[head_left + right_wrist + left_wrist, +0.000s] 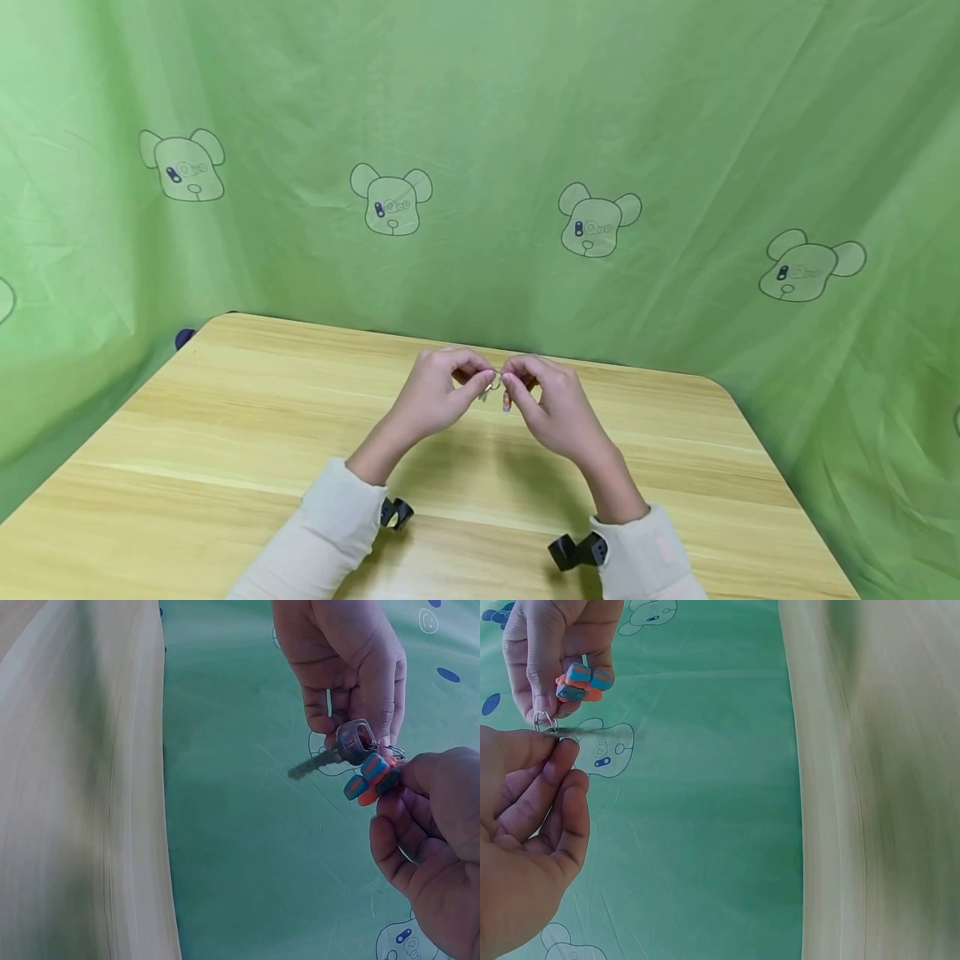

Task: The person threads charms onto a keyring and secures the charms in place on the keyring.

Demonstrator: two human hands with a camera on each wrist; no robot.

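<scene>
Above the table, both hands meet at a thin metal key ring [496, 382]. My left hand [438, 393] pinches one side of it between thumb and fingertips. From the opposite side my right hand [553, 408] pinches the ring too, its thumb and index fingertips almost touching the left ones. A metal key [318, 762] with a broad head hangs by the left fingertips in the right wrist view. Close to the right fingertips dangles a small orange and blue charm [369, 780]. Fingertips partly hide the ring, so its opening cannot be made out.
The hands are over the far half of a light wooden table [225, 433]. Behind it hangs a green curtain [480, 100] printed with bear heads. Black wrist cameras sit at both cuffs.
</scene>
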